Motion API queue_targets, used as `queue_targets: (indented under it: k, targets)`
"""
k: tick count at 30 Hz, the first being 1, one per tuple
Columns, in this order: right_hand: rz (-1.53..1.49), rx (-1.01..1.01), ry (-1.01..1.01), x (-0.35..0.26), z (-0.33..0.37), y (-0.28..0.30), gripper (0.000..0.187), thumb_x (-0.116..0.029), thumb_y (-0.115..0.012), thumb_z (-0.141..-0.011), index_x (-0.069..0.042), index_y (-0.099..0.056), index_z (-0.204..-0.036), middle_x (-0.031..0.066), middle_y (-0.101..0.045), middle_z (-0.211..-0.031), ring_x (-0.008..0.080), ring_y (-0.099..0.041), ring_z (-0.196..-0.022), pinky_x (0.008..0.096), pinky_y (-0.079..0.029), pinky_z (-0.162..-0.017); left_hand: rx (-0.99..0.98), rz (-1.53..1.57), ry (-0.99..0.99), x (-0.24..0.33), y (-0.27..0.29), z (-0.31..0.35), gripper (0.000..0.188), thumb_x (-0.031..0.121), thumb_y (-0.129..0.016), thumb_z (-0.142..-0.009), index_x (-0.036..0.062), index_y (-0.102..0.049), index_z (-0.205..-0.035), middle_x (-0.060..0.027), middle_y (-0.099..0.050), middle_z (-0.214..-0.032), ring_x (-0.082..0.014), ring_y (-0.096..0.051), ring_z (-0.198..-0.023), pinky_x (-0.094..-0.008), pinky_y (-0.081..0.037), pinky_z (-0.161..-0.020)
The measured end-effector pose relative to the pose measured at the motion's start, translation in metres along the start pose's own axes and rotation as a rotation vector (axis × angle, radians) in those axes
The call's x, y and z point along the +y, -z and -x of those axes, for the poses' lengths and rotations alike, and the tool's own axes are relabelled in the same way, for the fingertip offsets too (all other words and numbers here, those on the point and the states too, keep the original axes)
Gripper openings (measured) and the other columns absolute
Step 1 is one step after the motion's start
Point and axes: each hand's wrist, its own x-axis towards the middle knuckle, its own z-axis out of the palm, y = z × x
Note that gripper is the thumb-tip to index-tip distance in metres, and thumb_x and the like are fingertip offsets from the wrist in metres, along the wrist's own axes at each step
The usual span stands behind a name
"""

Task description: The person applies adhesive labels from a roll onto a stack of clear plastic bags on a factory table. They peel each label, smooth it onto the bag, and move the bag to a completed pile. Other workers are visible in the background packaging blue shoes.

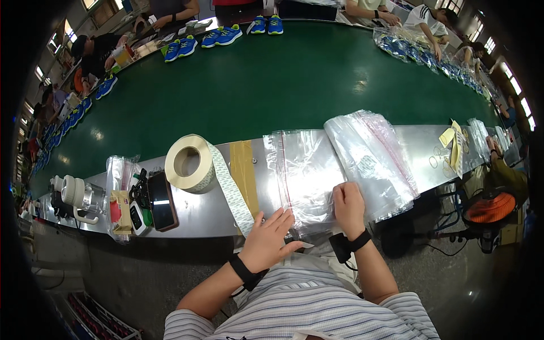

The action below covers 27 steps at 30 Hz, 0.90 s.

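My left hand (pixel 272 242) lies open with its fingers spread, at the lower left edge of a flat clear plastic bag (pixel 309 175) and beside the end of a sticker strip (pixel 228 190). That strip runs down from a large sticker roll (pixel 190 164). My right hand (pixel 349 209) is closed over the bag's right side, its fingertips hidden, so I cannot make out what they hold. Against it on the right, a stack of clear zip bags (pixel 368 164) lies partly curled over. A small pale pointed piece (pixel 305 245) shows by my left thumb.
A phone (pixel 162 201), a clear jug (pixel 82 198) and packaged items (pixel 120 209) stand on the left. Beyond the metal ledge runs a green conveyor belt (pixel 272 79) with blue shoes (pixel 222 36) along its edges. An orange fan (pixel 490 207) is at right. Several people work around the belt.
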Motion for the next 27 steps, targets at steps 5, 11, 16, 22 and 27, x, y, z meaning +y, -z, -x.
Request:
queue_targets:
  k: [5,11,16,22,27]
  targets:
    - [-0.135,-0.122,0.077,0.003,0.001,0.002,0.008,-0.010,-0.058,-0.085,-0.006,-0.065,-0.085,0.0100,-0.062,-0.088,0.0298,-0.060,-0.079,0.0373,-0.048,-0.067,-0.070,0.797,-0.007,0.003,0.032,-0.046,0.051,0.038,-0.049,-0.096,-0.0004,-0.049,-0.129,-0.0138,-0.059,-0.123,-0.0223,-0.055,-0.115,-0.0365,-0.040,-0.098]
    - [-0.434,-0.102,-0.285,0.007,-0.006,-0.004,0.009,-0.011,-0.058,-0.087,-0.004,-0.063,-0.087,0.0082,-0.062,-0.073,0.0171,-0.056,-0.059,0.0298,-0.046,-0.057,-0.278,2.016,0.342,0.001,-0.009,-0.138,0.042,0.028,-0.035,-0.101,-0.0051,-0.048,-0.123,-0.0177,-0.058,-0.113,-0.0278,-0.057,-0.110,-0.0382,-0.049,-0.094]
    - [-0.643,-0.017,-0.189,0.019,-0.022,0.041,0.014,-0.011,-0.057,-0.092,0.000,-0.065,-0.087,0.0040,-0.058,-0.084,0.0090,-0.053,-0.075,0.0227,-0.042,-0.063,-0.239,1.629,0.594,-0.013,-0.029,-0.149,0.028,0.007,-0.037,-0.091,-0.0054,-0.043,-0.115,-0.0222,-0.057,-0.111,-0.0328,-0.064,-0.100,-0.0397,-0.058,-0.075]
    - [-0.431,-0.410,0.048,-0.013,-0.011,0.044,0.028,-0.019,-0.061,-0.090,-0.003,-0.058,-0.113,0.0138,-0.062,-0.106,0.0251,-0.061,-0.099,0.0327,-0.049,-0.082,-0.414,1.846,0.650,-0.003,-0.034,-0.157,0.051,0.038,-0.033,-0.099,-0.0070,-0.035,-0.124,-0.0204,-0.055,-0.105,-0.0286,-0.065,-0.084,-0.0398,-0.059,-0.073]
    - [0.045,-0.205,0.480,-0.021,0.022,0.041,0.039,-0.019,-0.072,-0.076,-0.007,-0.059,-0.112,0.0102,-0.062,-0.103,0.0261,-0.063,-0.090,0.0340,-0.051,-0.077,-0.453,2.121,0.392,-0.017,-0.004,-0.092,0.066,0.052,-0.024,-0.099,-0.0036,-0.031,-0.133,-0.0256,-0.050,-0.124,-0.0348,-0.060,-0.104,-0.0455,-0.052,-0.089]
